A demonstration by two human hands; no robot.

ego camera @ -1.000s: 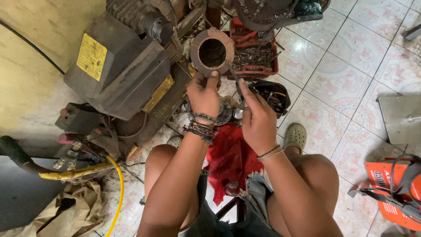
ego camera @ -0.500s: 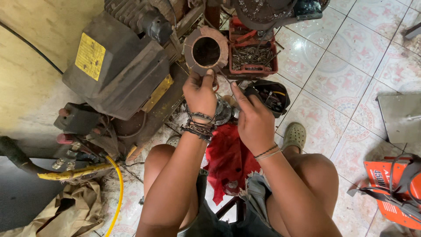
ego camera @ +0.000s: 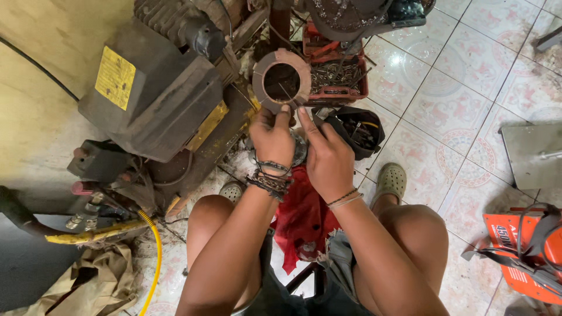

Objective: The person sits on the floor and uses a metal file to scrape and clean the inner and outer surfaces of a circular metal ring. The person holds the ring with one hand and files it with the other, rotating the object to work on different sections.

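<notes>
My left hand (ego camera: pixel 272 137) holds up a round, rusty metal ring (ego camera: pixel 261 67) with a wide hollow centre, gripping its lower edge. My right hand (ego camera: pixel 328 155) is close beside the left and pinches a thin metal pick (ego camera: pixel 286 93). The pick's tip reaches up into the ring's opening. Both wrists wear bracelets. I sit with knees apart, and a red cloth (ego camera: pixel 304 216) lies between my legs below the hands.
A dark machine with a yellow label (ego camera: pixel 158 99) stands at left. Behind the ring is a red tray of metal bits (ego camera: pixel 336 73), with a black tool pouch (ego camera: pixel 357 129) nearby. A yellow hose (ego camera: pixel 155 251), an orange machine (ego camera: pixel 521 251) and a grey plate (ego camera: pixel 535 155) lie on the tiled floor.
My right hand has moved left and up against the left hand, bringing the pick's tip into the ring's opening. The ring has shifted slightly.
</notes>
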